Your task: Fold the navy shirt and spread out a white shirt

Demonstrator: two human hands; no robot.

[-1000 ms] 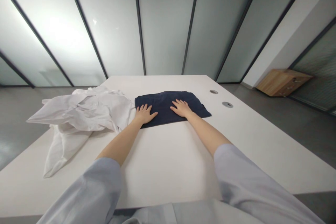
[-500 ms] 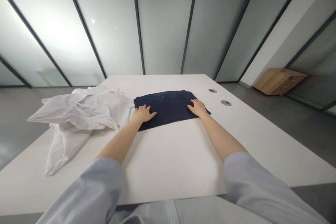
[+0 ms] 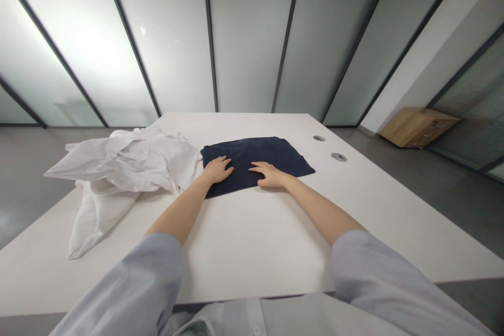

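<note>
A folded dark navy cloth [image 3: 268, 153] lies flat on the white table [image 3: 252, 241]. My left hand [image 3: 216, 169] rests flat on the cloth's near left corner, fingers spread. My right hand [image 3: 268, 173] lies flat on the cloth's near edge around its middle, fingers stretched out. Neither hand holds anything. A crumpled pile of white garments [image 3: 126, 163] sits just left of the cloth, touching its left edge.
Two round cable grommets [image 3: 338, 157] sit in the table to the right of the cloth. Frosted glass partitions stand behind the table. A wooden cabinet [image 3: 417, 126] is on the floor at the far right.
My right hand slid along the cloth, out to its right corner and then back left to the middle of the near edge. My left hand stayed in place.
</note>
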